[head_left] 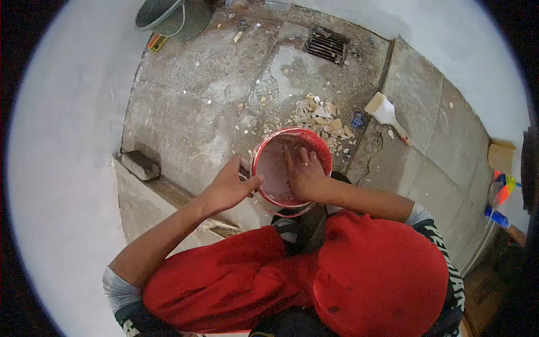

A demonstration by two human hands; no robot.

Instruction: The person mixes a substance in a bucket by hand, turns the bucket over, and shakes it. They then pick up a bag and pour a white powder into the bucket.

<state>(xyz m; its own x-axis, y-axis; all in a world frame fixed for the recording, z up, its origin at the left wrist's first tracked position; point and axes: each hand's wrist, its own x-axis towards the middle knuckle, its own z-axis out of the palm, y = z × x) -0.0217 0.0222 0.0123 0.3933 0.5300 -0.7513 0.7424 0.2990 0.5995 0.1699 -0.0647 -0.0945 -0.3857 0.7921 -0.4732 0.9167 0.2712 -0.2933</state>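
Note:
A red bucket [321, 145] stands on the tiled floor between my feet, its rim smeared with white. Inside it is a pale pinkish, wet-looking mix [273, 168]. My left hand [231, 184] grips the bucket's left side, with the thumb at the rim and the fingers against the outer wall. My right hand [306, 177] reaches down inside the bucket against its right part. Its fingers are stretched out and coated with the mix, and I see no tool in them.
Broken chips [323, 117] lie just beyond the bucket. A wide brush [387, 112] rests on the right ledge. At the back are a floor drain [326, 46] and a grey bucket [168, 19]. A block [140, 165] sits on the left ledge. White walls enclose both sides.

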